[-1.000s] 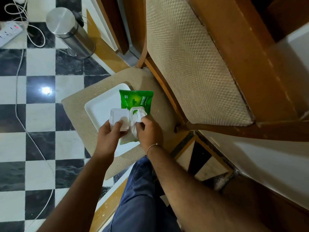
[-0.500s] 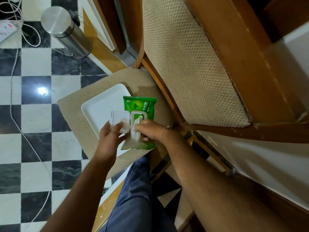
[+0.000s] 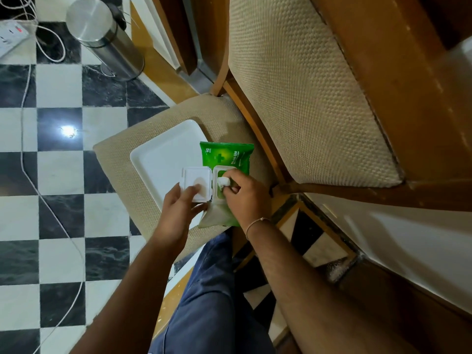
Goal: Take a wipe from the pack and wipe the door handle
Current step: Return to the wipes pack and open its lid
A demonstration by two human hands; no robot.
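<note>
A green wipe pack [image 3: 226, 155] lies on a beige chair seat, partly over a white tray [image 3: 163, 154]. Its white flip lid [image 3: 196, 183] is folded open to the left. My left hand [image 3: 178, 213] holds the lid and the pack's near left corner down. My right hand [image 3: 246, 196] rests over the pack's opening, with its fingertips pinching a small bunch of white wipe [image 3: 222, 182] that sticks out of the opening. No door handle is in view.
The chair seat [image 3: 122, 159] stands on a black and white tiled floor. The padded chair back [image 3: 301, 80] rises to the right. A steel bin [image 3: 102, 34], a power strip [image 3: 10, 37] and a white cable [image 3: 46, 203] lie to the left. My blue trouser leg [image 3: 212, 290] is below.
The long piece of wipe that hung out of the pack a second ago is now only a small bunch at the opening. My right hand moved up onto the opening.
</note>
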